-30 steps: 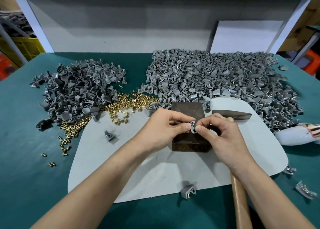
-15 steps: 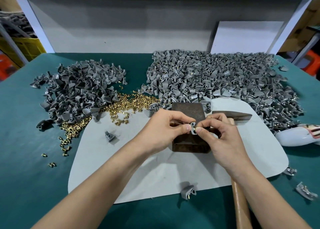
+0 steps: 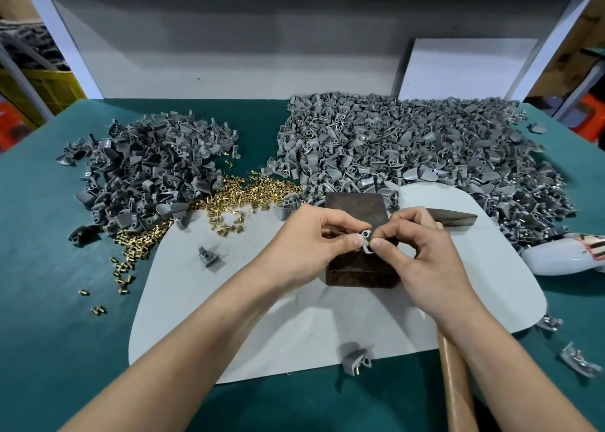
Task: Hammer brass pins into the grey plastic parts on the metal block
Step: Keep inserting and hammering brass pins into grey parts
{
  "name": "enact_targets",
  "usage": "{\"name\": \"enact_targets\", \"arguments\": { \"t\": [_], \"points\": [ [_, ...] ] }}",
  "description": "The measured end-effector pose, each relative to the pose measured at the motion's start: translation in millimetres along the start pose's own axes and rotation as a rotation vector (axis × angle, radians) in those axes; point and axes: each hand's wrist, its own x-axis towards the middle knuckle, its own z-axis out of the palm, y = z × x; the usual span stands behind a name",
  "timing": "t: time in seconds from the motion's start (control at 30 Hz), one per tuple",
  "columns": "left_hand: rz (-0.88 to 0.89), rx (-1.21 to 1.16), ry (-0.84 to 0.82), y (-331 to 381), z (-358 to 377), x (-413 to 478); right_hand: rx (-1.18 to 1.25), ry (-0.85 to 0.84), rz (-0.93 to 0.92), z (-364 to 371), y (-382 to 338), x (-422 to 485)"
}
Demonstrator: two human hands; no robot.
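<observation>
Two hands meet over one metal block (image 3: 355,207). The left hand (image 3: 311,245) and the right hand (image 3: 422,258) both pinch one small grey part (image 3: 366,240) between thumb and first finger, just above the middle of the block. The part is smooth plastic with a little round ring at its top. I cannot tell if a pin is in it.

The block is dark brown, square and rough-looking. It sits on one pale grey mat (image 3: 294,327) with round corners. The mat lies on the green desk (image 3: 49,333).

One hammer (image 3: 456,217) lies to the right of the block. Its head is dark metal and pointy at the right end. Its wooden handle (image 3: 453,386) is light brown and runs near, under the right arm. I cannot tell if the right hand touches it.

There are two big heaps of grey plastic parts. The left heap (image 3: 140,183) is smaller and darker. The right heap (image 3: 409,150) is wider and lighter. Between them, left of the block, lies one pile of brass pins (image 3: 248,192), tiny, shiny and gold. More pins trail off to the near left.

Four loose grey parts lie alone: one on the mat's left side (image 3: 208,256), one at the mat's near edge (image 3: 355,359) with a gold pin sticking out, and two on the desk at the near right (image 3: 577,361).

One smooth white rounded thing (image 3: 563,258) lies at the right edge.
</observation>
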Motion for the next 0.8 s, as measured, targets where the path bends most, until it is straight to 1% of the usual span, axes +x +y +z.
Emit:
{"name": "enact_targets", "arguments": {
  "t": [0.3, 0.47, 0.57, 0.8],
  "points": [
    [0.002, 0.009, -0.005, 0.1, -0.3, 0.0, 0.038, -0.019, 0.027, -1.5, -1.1, 0.5],
    [0.004, 0.011, -0.016, 0.0, -0.8, 0.4, -0.004, -0.030, 0.040, -2.4, -0.6, 1.8],
    [0.004, 0.018, -0.026, 0.0, -1.6, 0.6, 0.016, -0.032, 0.043, -2.6, -1.3, 1.6],
    [0.009, 0.000, -0.028, 1.8, -0.9, -0.4, -0.044, -0.005, 0.048, -0.8, -2.9, 0.2]
  ]
}}
